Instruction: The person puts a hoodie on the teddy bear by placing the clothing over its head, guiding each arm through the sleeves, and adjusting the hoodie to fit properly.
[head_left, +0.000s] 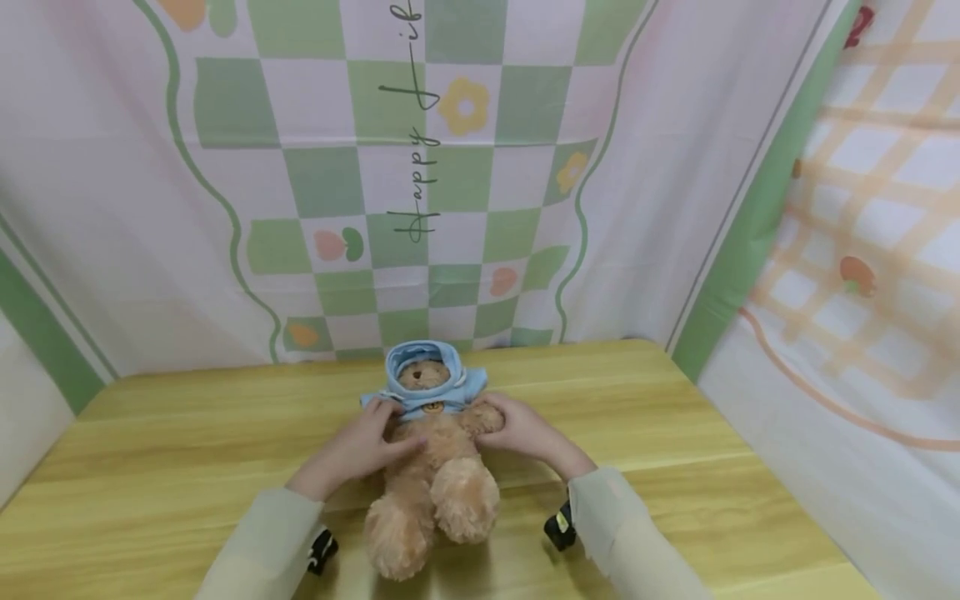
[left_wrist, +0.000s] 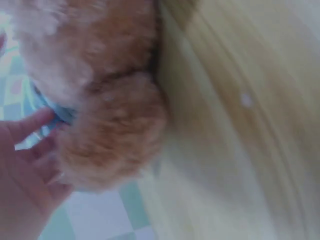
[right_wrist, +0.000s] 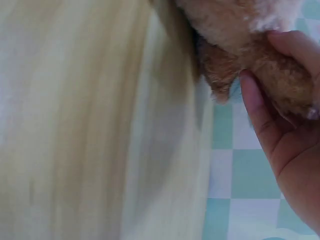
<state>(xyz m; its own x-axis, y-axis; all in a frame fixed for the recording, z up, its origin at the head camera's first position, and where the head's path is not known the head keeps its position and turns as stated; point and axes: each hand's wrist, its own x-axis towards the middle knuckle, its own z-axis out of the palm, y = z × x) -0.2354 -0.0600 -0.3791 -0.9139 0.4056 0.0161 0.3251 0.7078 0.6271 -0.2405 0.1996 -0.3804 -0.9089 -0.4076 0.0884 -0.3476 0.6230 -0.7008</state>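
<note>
A brown plush teddy bear [head_left: 431, 450] lies on its back on the wooden table, feet toward me. A light blue hooded top [head_left: 471, 383] is around its head and upper chest; the hood's opening rings its face. My left hand [head_left: 363, 442] holds the bear's side, thumb across the belly and fingers by the blue cloth. In the left wrist view, the fingers of that hand [left_wrist: 30, 165] reach behind a furry limb [left_wrist: 115, 135]. My right hand [head_left: 517, 429] grips the bear's arm [head_left: 482, 418]. The right wrist view shows thumb and fingers of that hand [right_wrist: 290, 140] around the arm.
The wooden table [head_left: 637, 433] extends to both sides. A green-and-white checkered curtain [head_left: 457, 183] hangs behind its far edge, and an orange plaid cloth [head_left: 885, 208] hangs at right. Black wrist devices [head_left: 561, 527] sit below both sleeves.
</note>
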